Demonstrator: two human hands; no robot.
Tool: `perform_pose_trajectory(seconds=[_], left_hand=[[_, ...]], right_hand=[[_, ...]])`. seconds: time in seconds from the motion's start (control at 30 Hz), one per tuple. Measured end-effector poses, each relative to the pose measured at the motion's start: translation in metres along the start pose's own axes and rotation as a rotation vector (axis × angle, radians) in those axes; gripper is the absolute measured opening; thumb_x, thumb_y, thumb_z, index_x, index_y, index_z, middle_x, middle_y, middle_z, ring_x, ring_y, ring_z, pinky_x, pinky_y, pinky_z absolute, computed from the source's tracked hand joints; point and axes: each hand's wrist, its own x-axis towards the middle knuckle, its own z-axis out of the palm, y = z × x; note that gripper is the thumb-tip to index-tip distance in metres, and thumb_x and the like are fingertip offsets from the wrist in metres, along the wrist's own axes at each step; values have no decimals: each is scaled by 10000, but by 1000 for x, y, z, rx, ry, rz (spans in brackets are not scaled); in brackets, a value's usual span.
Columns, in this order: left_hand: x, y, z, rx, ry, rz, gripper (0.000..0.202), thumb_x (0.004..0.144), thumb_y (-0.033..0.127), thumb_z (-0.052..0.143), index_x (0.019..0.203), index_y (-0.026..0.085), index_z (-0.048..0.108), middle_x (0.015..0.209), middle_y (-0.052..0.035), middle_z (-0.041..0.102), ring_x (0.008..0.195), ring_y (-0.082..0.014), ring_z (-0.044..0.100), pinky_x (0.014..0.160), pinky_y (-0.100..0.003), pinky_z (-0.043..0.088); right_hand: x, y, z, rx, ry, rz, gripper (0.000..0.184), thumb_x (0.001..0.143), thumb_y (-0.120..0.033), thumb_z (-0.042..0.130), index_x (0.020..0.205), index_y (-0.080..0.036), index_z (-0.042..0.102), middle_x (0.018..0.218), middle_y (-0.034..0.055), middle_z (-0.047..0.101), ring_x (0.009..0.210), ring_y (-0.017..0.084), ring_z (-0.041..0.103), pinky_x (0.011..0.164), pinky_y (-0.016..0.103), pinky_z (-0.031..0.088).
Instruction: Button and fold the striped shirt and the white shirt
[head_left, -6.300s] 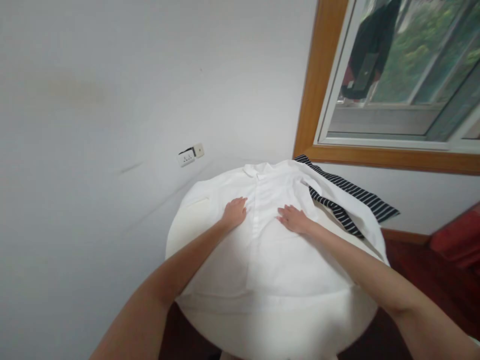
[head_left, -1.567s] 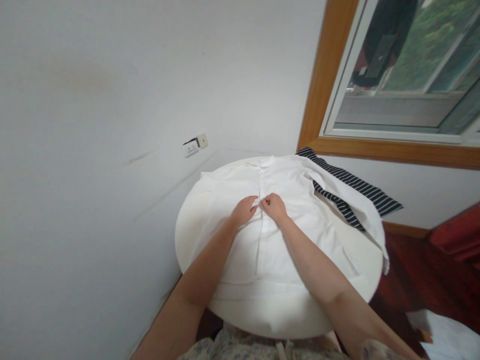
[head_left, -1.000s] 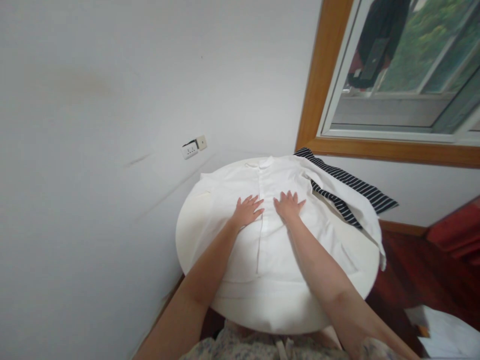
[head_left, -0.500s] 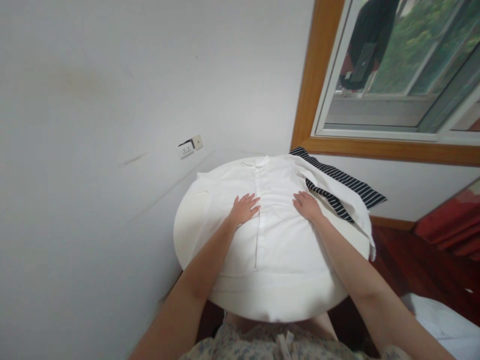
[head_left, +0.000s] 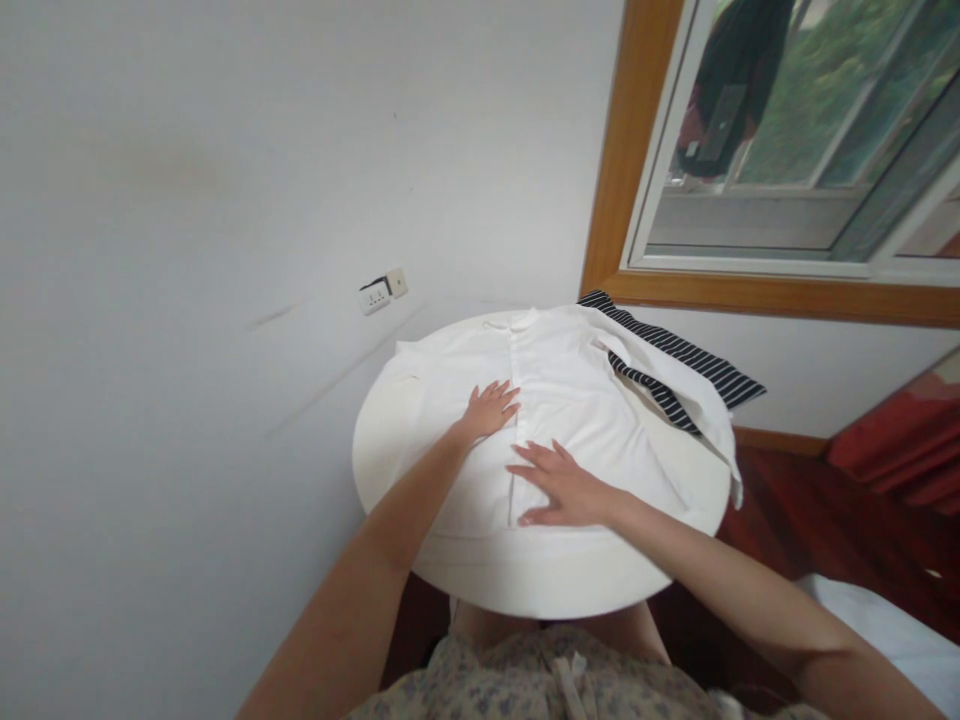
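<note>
A white button-front shirt lies spread on a round white table, its collar toward the wall. One sleeve stretches out over the table's right side, its cuff hanging past the edge. My left hand rests flat on the shirt, just left of the front placket, fingers apart. Lower down, my right hand is spread over the shirt near the hem, its fingertips at the placket. Neither hand grips the cloth. Black-and-white striped cloth lies beside and partly under the right sleeve.
The white wall runs close along the table's left and far sides, with a socket on it. A wood-framed window is at the upper right. White fabric and a red curtain-like cloth appear at right, by the dark wooden floor.
My right hand has moved from the shirt's right side down and left to the placket near the hem, fingers spreading. My left hand stays in place.
</note>
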Motion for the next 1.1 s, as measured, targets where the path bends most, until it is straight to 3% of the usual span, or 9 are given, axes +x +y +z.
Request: perform_pose_trajectory(seconds=[0.07, 0.17, 0.37, 0.6, 0.77, 0.87, 0.97, 1.03, 1.1], left_hand=[[1, 1, -1, -4, -8, -7, 503, 958, 490, 317, 1440, 369, 391, 1545, -18, 320, 1432, -293, 264, 1136, -620, 167], [1, 3, -4, -18, -20, -15, 495, 953, 483, 328, 1431, 376, 403, 1543, -8, 327, 1433, -295, 262, 1135, -619, 174], [3, 2, -8, 9, -54, 1, 501, 957, 481, 328, 1440, 364, 382, 1554, -21, 307, 1437, -290, 251, 1130, -602, 192], [4, -17, -17, 30, -119, 118, 490, 993, 453, 205, 1443, 357, 376, 1554, 6, 311, 1433, -235, 266, 1153, -541, 176], [2, -25, -14, 46, -65, 164, 466, 999, 399, 233, 1436, 367, 393, 1548, 20, 325, 1428, -223, 281, 1174, -487, 162], [0, -26, -11, 51, -9, 191, 460, 995, 412, 264, 1428, 358, 409, 1536, 12, 348, 1419, -231, 303, 1165, -496, 195], [-2, -25, -8, 43, 58, 203, 467, 988, 411, 302, 1436, 322, 399, 1510, -4, 397, 1402, -213, 337, 1156, -474, 236], [-2, -25, -6, 25, 105, 209, 478, 980, 389, 331, 1439, 274, 399, 1472, -24, 454, 1374, -188, 382, 1146, -423, 277], [-2, -25, -4, 16, 132, 204, 456, 974, 330, 337, 1399, 223, 464, 1418, -43, 519, 1335, -167, 434, 1131, -369, 312]], right_hand=[[-6, -14, 3, -5, 16, -94, 776, 800, -632, 603, 1455, -271, 397, 1553, 142, 273, 1440, 307, 219, 1140, 577, 115], [-3, -25, 11, -23, 39, -194, 624, 867, -556, 564, 1385, -214, 497, 1452, 150, 454, 1413, 272, 299, 1160, 536, 110], [18, -31, 27, -55, 43, -265, 315, 971, -277, 436, 1131, -139, 670, 1200, 142, 664, 1232, 223, 544, 1117, 427, 315], [2, -17, 0, 484, -4, -294, 292, 987, -289, 421, 1133, -199, 657, 1164, 66, 695, 1104, 126, 633, 1077, 310, 380], [-10, -6, -4, 602, -85, -305, 267, 970, -332, 481, 1008, -197, 708, 1089, 58, 725, 1124, 147, 628, 1111, 343, 328], [-6, 0, -10, 693, -168, -257, 328, 964, -394, 484, 1083, -182, 705, 1100, 76, 720, 1063, 153, 659, 1028, 304, 425], [3, 20, -22, 669, -48, -113, 423, 952, -467, 473, 1152, -159, 684, 1129, 103, 706, 1046, 179, 664, 935, 295, 497], [8, 42, -27, 469, 89, -3, 426, 953, -474, 457, 1172, -181, 676, 1192, 103, 678, 1160, 214, 602, 1016, 368, 446], [8, 65, -26, 185, 130, 94, 426, 948, -471, 459, 1243, -219, 635, 1328, 97, 591, 1325, 261, 449, 1115, 489, 308]])
